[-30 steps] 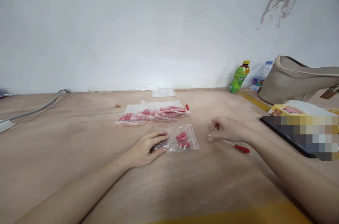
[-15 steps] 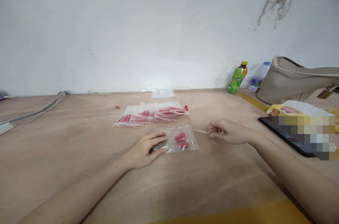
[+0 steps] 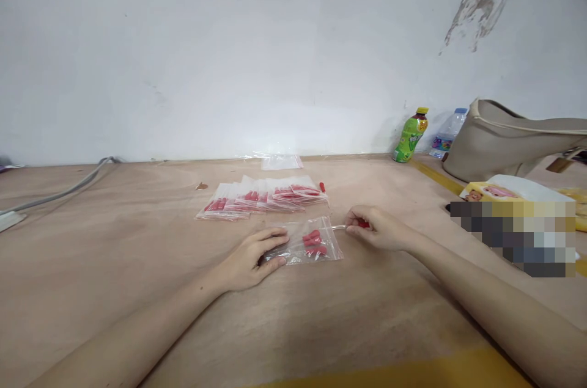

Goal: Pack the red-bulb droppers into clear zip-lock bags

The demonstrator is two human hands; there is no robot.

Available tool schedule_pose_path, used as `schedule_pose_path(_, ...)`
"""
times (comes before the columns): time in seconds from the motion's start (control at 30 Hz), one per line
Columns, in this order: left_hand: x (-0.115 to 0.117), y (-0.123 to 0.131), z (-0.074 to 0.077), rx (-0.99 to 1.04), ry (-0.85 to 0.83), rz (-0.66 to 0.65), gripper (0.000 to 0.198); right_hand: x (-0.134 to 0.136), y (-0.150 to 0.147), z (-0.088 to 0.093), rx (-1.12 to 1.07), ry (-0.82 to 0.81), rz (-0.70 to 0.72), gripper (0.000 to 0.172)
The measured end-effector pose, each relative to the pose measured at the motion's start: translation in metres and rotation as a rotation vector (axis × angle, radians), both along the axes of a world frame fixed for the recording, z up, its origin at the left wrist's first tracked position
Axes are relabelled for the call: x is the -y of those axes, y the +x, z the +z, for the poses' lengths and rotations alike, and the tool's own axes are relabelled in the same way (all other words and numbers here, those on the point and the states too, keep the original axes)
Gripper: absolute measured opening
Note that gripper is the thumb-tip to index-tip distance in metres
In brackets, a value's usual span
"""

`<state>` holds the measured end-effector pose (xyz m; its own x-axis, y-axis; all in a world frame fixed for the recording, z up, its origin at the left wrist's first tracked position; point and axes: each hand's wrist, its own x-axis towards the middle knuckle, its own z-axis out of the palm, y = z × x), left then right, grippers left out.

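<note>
A clear zip bag (image 3: 298, 253) with red rubber pieces (image 3: 314, 242) inside lies flat on the table. My left hand (image 3: 259, 256) rests on the bag's left end, fingers spread and pressing it down. To the right of the bag, my right hand (image 3: 371, 227) is closed on a thin clear tube with a red end, which looks like a dropper; the tube points left at the bag's zip edge. Behind the bag lies an overlapping row of filled bags (image 3: 261, 195) with red pieces in them. A single red piece (image 3: 321, 187) sits at the row's right end.
Flat clear bags (image 3: 282, 162) lie by the wall. At the right stand a green bottle (image 3: 411, 136), a clear bottle (image 3: 448, 133) and a beige handbag (image 3: 504, 140), with a yellow packet (image 3: 490, 190) in front. A grey cable (image 3: 77, 185) runs along the left.
My right hand has moved a little left with the thin tube, whose tip is now at the bag's edge. A red end now shows in its fingers. My left hand has stayed put.
</note>
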<state>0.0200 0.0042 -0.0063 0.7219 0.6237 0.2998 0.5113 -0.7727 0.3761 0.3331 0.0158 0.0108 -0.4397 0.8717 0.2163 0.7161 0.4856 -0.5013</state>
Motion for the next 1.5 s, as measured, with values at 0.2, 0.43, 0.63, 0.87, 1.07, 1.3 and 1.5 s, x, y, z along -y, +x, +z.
schedule_pose_path(0.2, 0.002, 0.001, 0.003, -0.001, -0.002, 0.027, 0.043, -0.005, -0.015, -0.015, -0.118, 0.049, 0.066, 0.012)
schedule_pose_path(0.43, 0.003, 0.001, 0.003, 0.015, 0.002, 0.036, 0.045, -0.006, -0.007, -0.015, -0.152, -0.043, 0.143, 0.017)
schedule_pose_path(0.63, 0.003, 0.001, 0.004, 0.020, 0.004, 0.029, 0.045, -0.004, -0.013, -0.021, -0.282, -0.073, 0.137, 0.022)
schedule_pose_path(0.87, 0.002, 0.001, 0.003, 0.018, 0.004, 0.025, 0.045, -0.006, -0.025, -0.030, -0.530, -0.242, 0.090, 0.022)
schedule_pose_path(1.07, 0.002, 0.001, 0.003, 0.010, 0.008, 0.023, 0.045, -0.007, -0.036, -0.034, -0.496, -0.122, -0.053, 0.019)
schedule_pose_path(1.3, 0.002, 0.002, 0.004, 0.009, 0.009, 0.012, 0.044, -0.007, -0.046, -0.043, -0.624, -0.106, -0.040, 0.027)
schedule_pose_path(1.5, 0.002, 0.002, 0.005, -0.005, 0.008, 0.020, 0.044, -0.009, -0.056, -0.046, -0.588, -0.081, -0.122, 0.027)
